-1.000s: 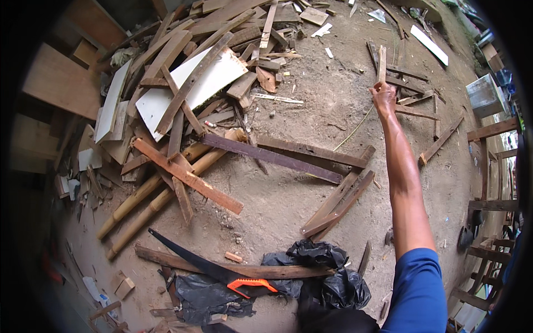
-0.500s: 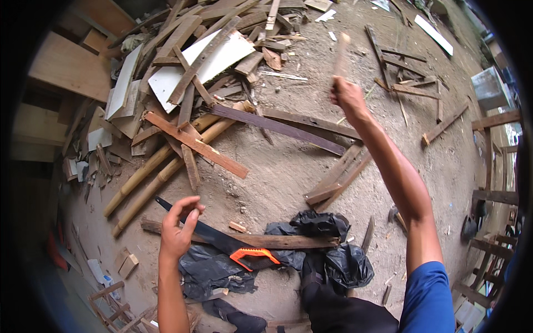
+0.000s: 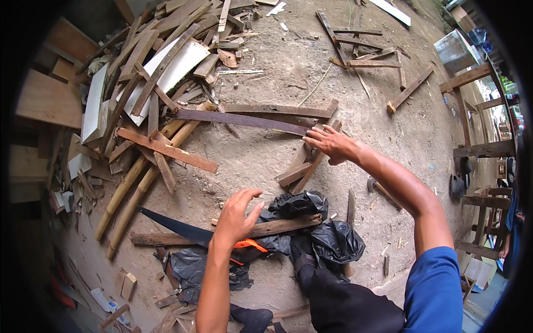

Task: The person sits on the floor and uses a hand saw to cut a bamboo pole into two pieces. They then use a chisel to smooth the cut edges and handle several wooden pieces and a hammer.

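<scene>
My right hand (image 3: 335,144) reaches forward with its fingers stretched out, at the near right end of a long purplish plank (image 3: 244,119). Whether the fingertips touch the plank I cannot tell. Nothing shows in my left hand (image 3: 236,215), which hovers with its fingers apart over a handsaw (image 3: 173,226). The saw's orange handle (image 3: 252,244) is partly hidden by that hand and wrist. Under the saw lies a weathered wood beam (image 3: 288,225), resting across crumpled black plastic (image 3: 340,244). Short boards (image 3: 302,169) lie on the ground below my right hand.
A large heap of scrap wood (image 3: 139,55) with white panels rises at the far left. Two bamboo poles (image 3: 136,186) and a reddish board (image 3: 166,150) lie before it. A broken wood frame (image 3: 361,47) lies far off; wooden racks (image 3: 486,150) line the right.
A blurred piece of wood at my raised right hand is gone from it; that hand has come down to the purplish plank. My left hand has moved right, over the saw handle. The view has shifted.
</scene>
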{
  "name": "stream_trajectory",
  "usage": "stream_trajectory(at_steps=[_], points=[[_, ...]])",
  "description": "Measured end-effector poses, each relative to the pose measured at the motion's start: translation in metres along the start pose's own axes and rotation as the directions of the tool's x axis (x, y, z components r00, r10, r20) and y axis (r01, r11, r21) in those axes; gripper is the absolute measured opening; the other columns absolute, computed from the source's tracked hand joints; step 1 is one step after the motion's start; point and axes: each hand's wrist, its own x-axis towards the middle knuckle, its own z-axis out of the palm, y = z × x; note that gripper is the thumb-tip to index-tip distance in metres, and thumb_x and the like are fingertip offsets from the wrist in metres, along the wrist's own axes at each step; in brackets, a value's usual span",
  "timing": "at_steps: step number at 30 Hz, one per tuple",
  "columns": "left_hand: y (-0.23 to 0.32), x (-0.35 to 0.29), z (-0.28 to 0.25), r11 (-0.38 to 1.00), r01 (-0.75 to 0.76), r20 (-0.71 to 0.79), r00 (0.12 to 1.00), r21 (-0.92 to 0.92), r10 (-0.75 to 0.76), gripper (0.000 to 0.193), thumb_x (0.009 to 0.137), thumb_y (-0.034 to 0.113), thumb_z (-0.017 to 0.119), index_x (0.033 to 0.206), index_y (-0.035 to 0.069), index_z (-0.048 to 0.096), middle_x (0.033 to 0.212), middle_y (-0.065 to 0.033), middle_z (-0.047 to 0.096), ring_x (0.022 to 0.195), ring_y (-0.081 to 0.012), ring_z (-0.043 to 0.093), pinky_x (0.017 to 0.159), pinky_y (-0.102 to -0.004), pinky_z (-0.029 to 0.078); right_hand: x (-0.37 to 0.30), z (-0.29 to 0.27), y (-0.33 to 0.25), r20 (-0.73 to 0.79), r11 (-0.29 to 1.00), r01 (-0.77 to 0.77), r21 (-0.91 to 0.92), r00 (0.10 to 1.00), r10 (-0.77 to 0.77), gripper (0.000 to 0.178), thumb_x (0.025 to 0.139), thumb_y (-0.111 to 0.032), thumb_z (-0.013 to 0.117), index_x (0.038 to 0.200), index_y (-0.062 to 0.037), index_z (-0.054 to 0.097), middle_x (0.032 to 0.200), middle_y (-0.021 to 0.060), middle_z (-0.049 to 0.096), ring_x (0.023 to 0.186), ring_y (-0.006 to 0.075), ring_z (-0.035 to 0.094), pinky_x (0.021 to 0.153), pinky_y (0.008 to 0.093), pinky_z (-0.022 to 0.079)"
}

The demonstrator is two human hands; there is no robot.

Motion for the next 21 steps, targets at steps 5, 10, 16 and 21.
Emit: stream_trajectory(at_steps=[5,10,16,21], points=[[0.006,0.000,0.015,0.994,0.062,0.060,0.997,-0.089,-0.057,0.024,0.091,0.013,0.066,0.113,0.001,0.065,0.106,-0.0172,0.068,0.100,-0.0303,0.066,0.089,-0.0376,0.050,0.012,0.043,0.012,-0.377,0.946,-0.015,-0.325,0.919,-0.114,0.074,0.075,-0.028,0.077,0.141,-0.0110,0.047,0.133,0.0115,0.050,0.128,0.0263,0.048,0.113,0.0481,0.035],[0.006,-0.005,0.005,0.986,0.105,0.015,0.994,-0.128,-0.104,0.025,0.093,0.012,0.064,0.115,0.001,0.066,0.106,-0.0167,0.069,0.098,-0.0276,0.068,0.086,-0.0359,0.051,0.021,0.039,0.024,-0.218,0.950,0.103,-0.294,0.961,-0.172,0.061,0.070,-0.037,0.082,0.115,-0.0076,0.054,0.111,0.0074,0.057,0.112,0.0228,0.054,0.095,0.0365,0.045],[0.000,-0.026,-0.007,0.964,0.190,-0.099,0.973,-0.184,-0.211,0.022,0.094,0.011,0.063,0.113,0.001,0.067,0.101,-0.0143,0.071,0.094,-0.0240,0.069,0.082,-0.0340,0.052,-0.011,0.026,0.014,-0.148,0.994,0.061,-0.091,0.986,-0.075,0.080,0.057,-0.039,0.091,0.117,-0.0042,0.050,0.108,0.0079,0.058,0.108,0.0247,0.057,0.094,0.0389,0.044],[-0.009,-0.045,-0.003,0.938,0.257,-0.119,0.950,-0.233,-0.289,0.019,0.093,0.010,0.063,0.110,0.001,0.067,0.101,-0.0146,0.071,0.094,-0.0259,0.069,0.083,-0.0344,0.052,-0.036,-0.005,0.005,-0.339,0.980,0.099,0.174,0.940,-0.034,0.080,0.061,-0.030,0.090,0.123,-0.0012,0.048,0.112,0.0146,0.057,0.112,0.0313,0.057,0.100,0.0404,0.044]])
